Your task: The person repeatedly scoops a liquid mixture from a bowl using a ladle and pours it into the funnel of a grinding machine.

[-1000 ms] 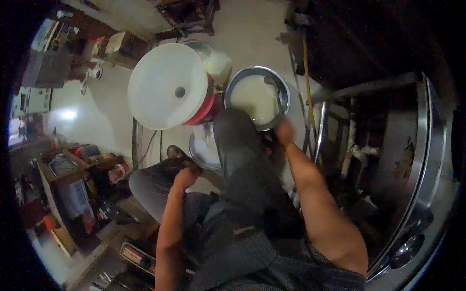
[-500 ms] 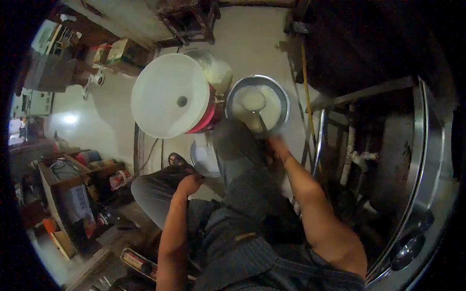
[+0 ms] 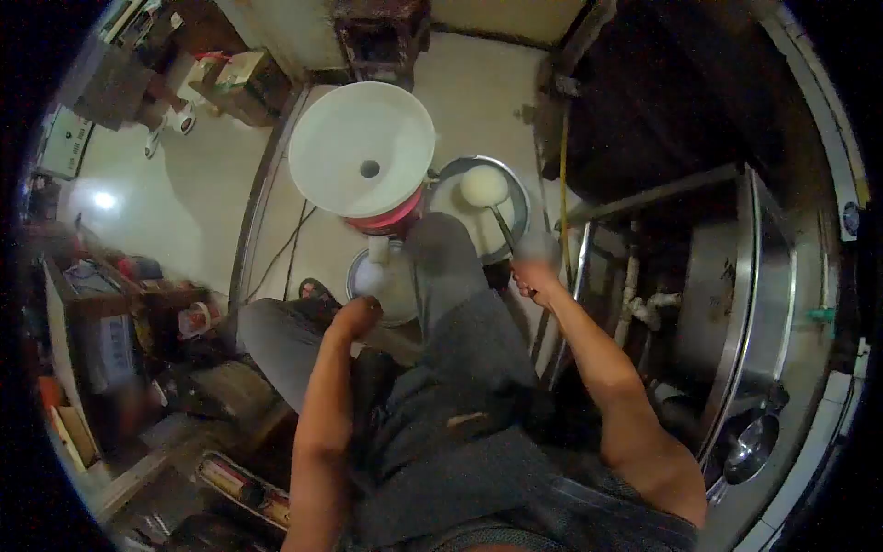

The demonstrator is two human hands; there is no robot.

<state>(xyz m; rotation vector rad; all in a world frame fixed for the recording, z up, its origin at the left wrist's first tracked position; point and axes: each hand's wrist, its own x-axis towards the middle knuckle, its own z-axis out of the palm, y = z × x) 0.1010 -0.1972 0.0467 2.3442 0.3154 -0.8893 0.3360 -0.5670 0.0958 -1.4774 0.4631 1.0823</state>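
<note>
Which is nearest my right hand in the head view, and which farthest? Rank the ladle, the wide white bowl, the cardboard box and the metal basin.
From the right hand:
1. Ladle: in its grip.
2. Metal basin: just ahead, under the ladle's scoop.
3. Wide white bowl: ahead, to the left.
4. Cardboard box: far left, on the floor.

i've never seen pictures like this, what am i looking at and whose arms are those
All three pictures come from one camera worn on a person's head, looking down past their own body; the bare arms are theirs. The right hand grips a ladle full of pale stuff over a metal basin on the floor. The left hand is near the left knee; whether it holds anything is unclear. Beside the basin stands a wide white funnel-like bowl above a red part.
</note>
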